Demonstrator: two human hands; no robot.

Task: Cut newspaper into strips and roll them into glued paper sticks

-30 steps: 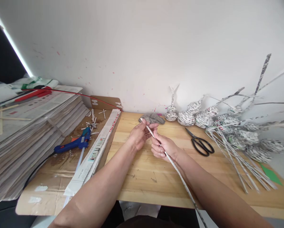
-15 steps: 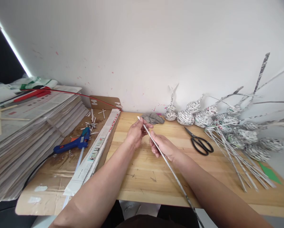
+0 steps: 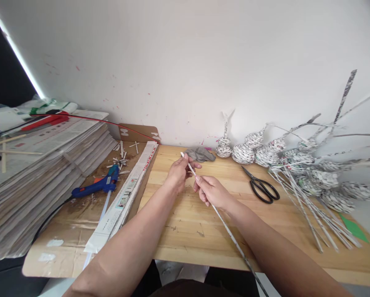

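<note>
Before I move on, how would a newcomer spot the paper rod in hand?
Over the wooden table, find the left hand and right hand. Both hold a thin, pale paper rod trailing past the near edge; unlike the rods bundled at right, it's held.

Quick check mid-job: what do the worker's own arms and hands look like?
The left hand and right hand are ungloved. No sleeve covers the visible forearms; no watch or bracelet shows. Dark clothing appears at the bottom edge.

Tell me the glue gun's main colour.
The glue gun is mostly blue, shown best in the head view.
</note>
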